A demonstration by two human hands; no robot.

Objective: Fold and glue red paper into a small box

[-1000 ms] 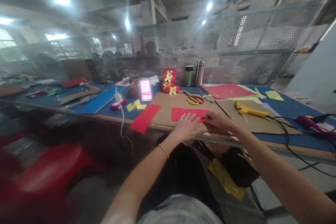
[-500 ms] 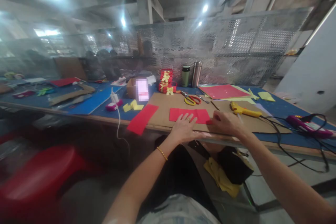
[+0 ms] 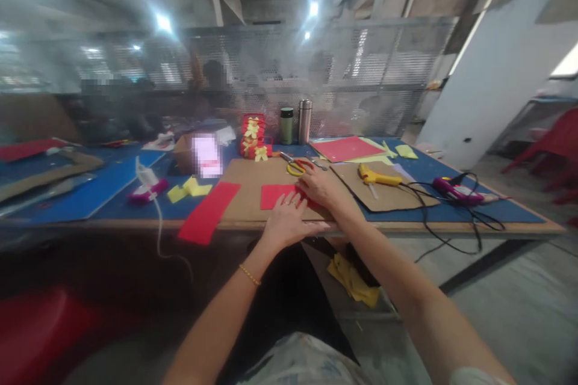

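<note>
A red rectangular piece (image 3: 270, 195), paper or felt, lies flat on the brown cardboard (image 3: 244, 171) before me. My left hand (image 3: 285, 216) rests on its lower part with fingers stretched out. Over its right part is my right hand (image 3: 316, 187), with curled fingers close to the left fingers. Whatever the right fingers pinch is hidden. Just beyond the right hand lie scissors (image 3: 301, 166) with yellow and red handles. Left of the cardboard, another red strip (image 3: 211, 213) hangs partly over the table edge.
A yellow glue gun (image 3: 379, 177) sits on the cardboard at right, its cable running to a purple power strip (image 3: 458, 191). Behind stand red items with yellow bows (image 3: 253, 135), a green cup (image 3: 286, 126) and a steel flask (image 3: 305, 122). A lit phone (image 3: 208, 156) stands at left.
My right hand has moved left and away from the table edge, from the red piece's right end to over its right part. My left hand stays on it. The view has turned right.
</note>
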